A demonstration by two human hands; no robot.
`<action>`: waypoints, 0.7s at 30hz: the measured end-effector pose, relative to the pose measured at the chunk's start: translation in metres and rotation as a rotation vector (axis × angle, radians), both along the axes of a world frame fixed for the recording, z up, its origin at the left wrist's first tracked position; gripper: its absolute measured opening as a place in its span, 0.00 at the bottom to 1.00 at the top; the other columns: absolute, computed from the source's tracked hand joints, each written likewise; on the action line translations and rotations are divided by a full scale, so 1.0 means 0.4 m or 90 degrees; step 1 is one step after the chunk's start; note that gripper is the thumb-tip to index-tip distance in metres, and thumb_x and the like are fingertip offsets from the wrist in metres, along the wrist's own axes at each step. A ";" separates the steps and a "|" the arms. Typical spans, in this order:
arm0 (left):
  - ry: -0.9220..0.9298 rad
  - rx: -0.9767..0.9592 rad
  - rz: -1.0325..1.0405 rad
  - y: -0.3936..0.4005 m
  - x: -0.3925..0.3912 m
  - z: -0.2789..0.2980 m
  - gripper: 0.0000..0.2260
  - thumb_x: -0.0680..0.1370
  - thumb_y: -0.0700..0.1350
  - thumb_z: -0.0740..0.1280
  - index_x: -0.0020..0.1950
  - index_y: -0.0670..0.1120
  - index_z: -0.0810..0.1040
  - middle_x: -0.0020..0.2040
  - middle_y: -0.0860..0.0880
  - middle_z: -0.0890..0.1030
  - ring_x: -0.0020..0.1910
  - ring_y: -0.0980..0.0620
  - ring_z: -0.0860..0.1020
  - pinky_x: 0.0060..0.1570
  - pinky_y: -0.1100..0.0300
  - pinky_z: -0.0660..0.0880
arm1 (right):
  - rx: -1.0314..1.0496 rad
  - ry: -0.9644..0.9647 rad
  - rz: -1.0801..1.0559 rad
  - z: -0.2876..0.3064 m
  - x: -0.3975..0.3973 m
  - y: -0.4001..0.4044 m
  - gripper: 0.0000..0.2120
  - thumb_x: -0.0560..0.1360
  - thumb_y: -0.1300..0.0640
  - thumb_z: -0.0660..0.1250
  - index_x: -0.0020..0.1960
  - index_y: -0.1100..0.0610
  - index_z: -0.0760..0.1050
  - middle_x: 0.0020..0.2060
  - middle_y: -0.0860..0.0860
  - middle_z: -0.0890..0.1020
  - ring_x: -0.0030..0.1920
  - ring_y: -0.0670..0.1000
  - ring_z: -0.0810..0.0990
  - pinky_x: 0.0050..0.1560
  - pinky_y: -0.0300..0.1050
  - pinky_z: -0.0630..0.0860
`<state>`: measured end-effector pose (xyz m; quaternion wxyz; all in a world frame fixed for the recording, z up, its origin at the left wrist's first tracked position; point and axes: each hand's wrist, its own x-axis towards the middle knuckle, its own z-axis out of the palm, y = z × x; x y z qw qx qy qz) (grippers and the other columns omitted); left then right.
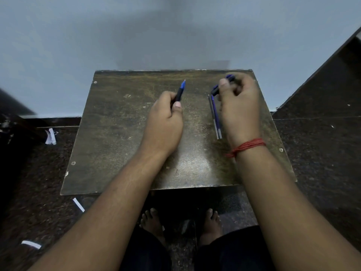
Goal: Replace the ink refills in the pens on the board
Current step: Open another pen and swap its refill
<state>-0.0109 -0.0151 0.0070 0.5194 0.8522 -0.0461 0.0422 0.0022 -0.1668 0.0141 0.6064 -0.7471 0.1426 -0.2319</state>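
A dark speckled floor [312, 153] is stretching around a low brown board [121, 133], which is sitting against a pale blue-grey wall [97, 36] and serving as the desk. A darker slanted surface [332, 79] is rising at the right edge of the view.

Two bare forearms are reaching over the near edge of the board. The left hand [164, 126] is hovering over the middle of the board with its fingers curled around a dark pen [180, 92], whose blue tip is pointing up and away from the person; the thumb is pressing along the barrel. The right hand [240, 108] is working near the far right part of the board, its fingers bent around blurred blue pen parts [216, 89]; exactly which pieces it is holding cannot be told. A red thread [247, 146] is circling the right wrist.

Just left of the right hand, thin refills [215, 118] are lying side by side on the board, running toward the person.

Bare feet [152, 222] are showing below the board's near edge, and white paper scraps [50, 136] are lying on the floor at the left.
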 end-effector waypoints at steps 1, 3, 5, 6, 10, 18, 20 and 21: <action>0.006 -0.003 0.022 0.001 0.002 -0.002 0.06 0.84 0.44 0.58 0.55 0.49 0.74 0.49 0.49 0.79 0.46 0.57 0.75 0.39 0.70 0.66 | -0.070 0.035 0.014 -0.006 -0.003 0.009 0.06 0.79 0.57 0.68 0.53 0.53 0.71 0.38 0.47 0.79 0.39 0.46 0.78 0.42 0.40 0.73; 0.004 -0.011 0.055 0.005 0.009 -0.007 0.07 0.84 0.43 0.58 0.57 0.50 0.75 0.51 0.49 0.80 0.50 0.54 0.76 0.44 0.64 0.70 | -0.216 0.088 0.054 -0.018 -0.012 0.033 0.11 0.77 0.55 0.70 0.54 0.53 0.68 0.40 0.50 0.79 0.41 0.49 0.78 0.40 0.41 0.71; -0.008 -0.019 0.068 0.008 0.015 -0.013 0.07 0.83 0.43 0.59 0.57 0.50 0.76 0.51 0.49 0.81 0.51 0.52 0.78 0.48 0.62 0.72 | -0.359 0.106 0.079 -0.023 -0.022 0.055 0.13 0.77 0.53 0.70 0.54 0.54 0.67 0.41 0.53 0.79 0.44 0.54 0.78 0.42 0.47 0.73; -0.013 -0.019 0.070 0.009 0.016 -0.016 0.07 0.83 0.43 0.60 0.56 0.51 0.76 0.50 0.49 0.81 0.50 0.52 0.78 0.47 0.63 0.72 | -0.409 0.104 0.090 -0.025 -0.026 0.065 0.13 0.76 0.53 0.70 0.54 0.55 0.67 0.40 0.53 0.79 0.46 0.56 0.77 0.44 0.49 0.74; -0.027 -0.014 0.070 0.009 0.014 -0.016 0.08 0.82 0.43 0.61 0.57 0.53 0.77 0.46 0.53 0.80 0.46 0.58 0.77 0.43 0.68 0.70 | -0.518 0.118 0.113 -0.023 -0.040 0.093 0.12 0.78 0.52 0.68 0.55 0.56 0.68 0.36 0.48 0.73 0.53 0.57 0.75 0.45 0.49 0.72; -0.041 -0.024 0.065 0.001 0.002 -0.004 0.08 0.83 0.42 0.62 0.58 0.51 0.79 0.37 0.57 0.77 0.36 0.67 0.75 0.36 0.76 0.67 | -0.563 0.129 0.120 -0.019 -0.048 0.111 0.11 0.79 0.49 0.67 0.53 0.57 0.71 0.41 0.54 0.80 0.54 0.58 0.75 0.45 0.50 0.73; -0.045 -0.020 0.074 0.003 0.004 -0.005 0.08 0.83 0.43 0.62 0.56 0.53 0.78 0.38 0.57 0.78 0.37 0.65 0.75 0.38 0.74 0.68 | -0.568 0.137 0.115 -0.029 -0.042 0.110 0.11 0.79 0.49 0.66 0.52 0.56 0.72 0.42 0.54 0.81 0.53 0.57 0.76 0.46 0.51 0.75; -0.046 -0.018 0.079 0.005 0.005 -0.006 0.07 0.82 0.44 0.62 0.55 0.54 0.78 0.38 0.57 0.78 0.38 0.64 0.75 0.38 0.74 0.69 | -0.573 0.145 0.113 -0.035 -0.039 0.108 0.10 0.79 0.48 0.66 0.51 0.55 0.73 0.42 0.54 0.81 0.53 0.57 0.76 0.46 0.50 0.75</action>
